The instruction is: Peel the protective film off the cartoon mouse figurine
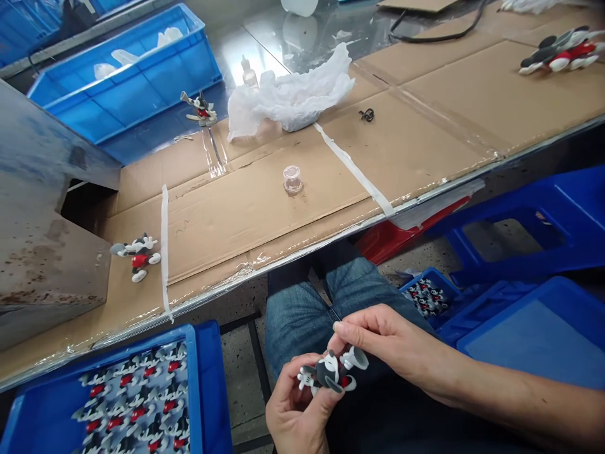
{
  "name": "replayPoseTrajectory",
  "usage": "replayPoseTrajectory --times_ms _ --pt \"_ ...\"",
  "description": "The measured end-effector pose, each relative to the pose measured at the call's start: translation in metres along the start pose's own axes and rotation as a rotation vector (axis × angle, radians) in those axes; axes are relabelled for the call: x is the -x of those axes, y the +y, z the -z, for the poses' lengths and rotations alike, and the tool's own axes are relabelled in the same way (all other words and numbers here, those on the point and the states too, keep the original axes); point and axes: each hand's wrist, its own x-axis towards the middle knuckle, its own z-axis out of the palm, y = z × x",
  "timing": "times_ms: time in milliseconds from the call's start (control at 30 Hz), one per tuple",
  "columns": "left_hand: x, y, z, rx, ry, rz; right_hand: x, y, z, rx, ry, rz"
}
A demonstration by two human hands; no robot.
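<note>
Over my lap, my left hand (295, 410) grips a small cartoon mouse figurine (331, 372) in black, white and red. My right hand (387, 343) pinches the figurine's upper part with thumb and fingertips. Both hands are below the table's front edge, above my jeans. A blue bin (208, 378) at lower left is filled with several more of the same figurines.
The cardboard-covered table (425, 145) carries a loose figurine (138, 253) at left, another figurine (202, 110) at the back, a small clear cup (293, 179), crumpled white plastic (293, 94) and more figurines (562, 50) at far right. Blue crates (534, 334) and a blue stool stand to my right.
</note>
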Motion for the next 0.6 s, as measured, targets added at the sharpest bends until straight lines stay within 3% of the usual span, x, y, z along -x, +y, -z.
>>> replayPoseTrajectory --times_ms 100,167,233,333,400,467,600 --pt "0.000 0.001 0.000 0.011 -0.009 0.061 0.000 0.000 0.000 -0.029 0.012 -0.025" --pt "0.000 -0.001 0.002 -0.016 -0.033 0.024 0.000 0.000 0.000 -0.047 0.011 -0.030" --pt "-0.001 -0.004 0.005 -0.101 -0.090 -0.193 -0.001 0.000 0.001 -0.040 -0.003 -0.012" --pt "-0.005 -0.009 0.009 -0.300 -0.221 -0.701 -0.003 0.002 0.003 -0.051 -0.051 0.025" --pt "-0.007 -0.010 0.010 -0.423 -0.283 -0.932 -0.004 0.005 0.005 -0.100 -0.088 0.041" --pt "-0.008 -0.010 0.012 -0.517 -0.316 -1.050 -0.006 0.009 0.007 -0.129 -0.101 0.070" --pt "-0.006 -0.007 0.017 -0.650 -0.317 -1.126 -0.009 0.015 0.011 -0.121 -0.109 0.124"
